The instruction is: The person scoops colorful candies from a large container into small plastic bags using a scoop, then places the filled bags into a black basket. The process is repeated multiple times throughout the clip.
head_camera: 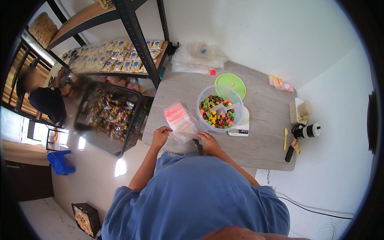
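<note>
A clear plastic zip bag (187, 137) with red closure lines stretches between my two hands, near the table's front edge. My left hand (161, 138) pinches its left side with thumb and forefinger. At its right side, my right hand (209, 144) grips the edge. Just beyond lies a stack of similar red-striped bags (175, 113). To the right, a round clear plastic tub (198, 115) holds many coloured candy-like pieces (211, 118), with a clear plastic scoop (220, 109) resting on them. The tub overlaps a white digital kitchen scale (239, 132).
A green lid (230, 82) lies behind the tub. Plastic packaging (198, 58) sits at the back. A yellow spoon (285, 138) and black-and-white cylinder (307, 131) are at right. A dark crate (132, 141) of filled packets and shelving (129, 25) stand left, with another person (45, 99) beyond.
</note>
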Demonstrator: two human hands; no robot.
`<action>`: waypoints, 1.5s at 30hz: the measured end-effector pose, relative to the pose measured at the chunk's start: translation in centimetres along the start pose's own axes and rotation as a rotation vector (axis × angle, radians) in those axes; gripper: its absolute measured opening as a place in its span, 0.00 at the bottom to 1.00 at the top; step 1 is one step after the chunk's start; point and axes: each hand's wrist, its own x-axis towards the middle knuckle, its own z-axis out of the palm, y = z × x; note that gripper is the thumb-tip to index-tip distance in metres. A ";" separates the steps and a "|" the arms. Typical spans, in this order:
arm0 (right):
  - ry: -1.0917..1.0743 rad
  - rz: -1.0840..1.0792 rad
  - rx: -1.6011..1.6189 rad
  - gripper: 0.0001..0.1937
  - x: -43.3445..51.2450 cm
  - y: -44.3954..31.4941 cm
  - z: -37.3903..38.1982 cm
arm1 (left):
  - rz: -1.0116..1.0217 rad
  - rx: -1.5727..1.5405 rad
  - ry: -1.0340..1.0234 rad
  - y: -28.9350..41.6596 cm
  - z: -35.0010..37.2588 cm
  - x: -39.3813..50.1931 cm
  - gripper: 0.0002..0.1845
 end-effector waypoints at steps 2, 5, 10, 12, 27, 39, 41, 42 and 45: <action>0.021 -0.056 0.056 0.26 -0.3 -1.4 -1.9 | 0.021 0.103 0.000 0.1 1.3 -0.3 0.12; 0.229 -0.146 -0.120 0.23 -0.5 -4.1 -5.3 | 0.196 0.236 0.081 0.6 3.9 -0.4 0.14; 0.359 -0.099 -0.444 0.24 0.8 -6.4 -11.1 | 0.133 0.457 -0.065 1.3 6.6 -0.5 0.22; 0.303 -0.100 -0.430 0.24 1.3 -6.0 -12.1 | 0.121 0.533 -0.110 1.3 7.4 -0.2 0.25; 0.218 -0.008 -0.372 0.13 4.3 -3.8 -12.9 | 0.141 0.655 -0.187 0.6 8.6 0.7 0.29; 0.250 0.080 -0.054 0.19 3.7 -7.7 -11.6 | 0.198 -0.326 -0.107 9.6 1.8 -0.2 0.29; 0.228 0.112 0.223 0.18 4.1 -8.3 -11.7 | 0.247 -0.352 -0.144 12.1 0.9 -0.9 0.29; 0.209 0.139 0.359 0.17 4.4 -8.6 -11.7 | 0.282 -0.363 -0.162 13.2 0.8 -1.0 0.29; 0.162 0.091 0.396 0.14 5.2 -9.2 -11.6 | 0.345 -0.422 -0.216 15.8 1.5 -1.2 0.28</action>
